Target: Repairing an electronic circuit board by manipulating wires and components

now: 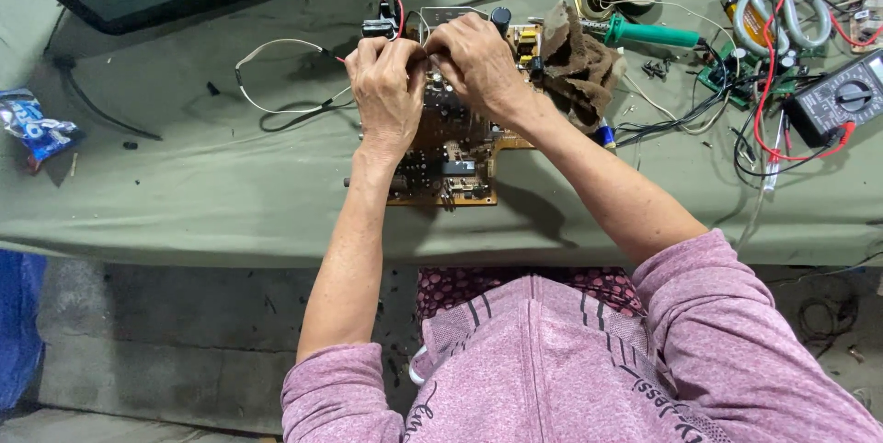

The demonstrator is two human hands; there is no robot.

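Left hand [386,93]: grip curled tight, pinching something small on the circuit board [455,153]; what it is cannot be told.
Right hand [478,61]: grip pressed together, touching the left hand's fingertips over the board.
Circuit board: brown, flat on the green table [230,185], under both hands.
White wire [276,75]: loops out left of the hands.
Brown rag [575,61]: just right of the board.
Green-handled tool [648,34]: further right.
Black meter [842,98]: far right, with red leads.
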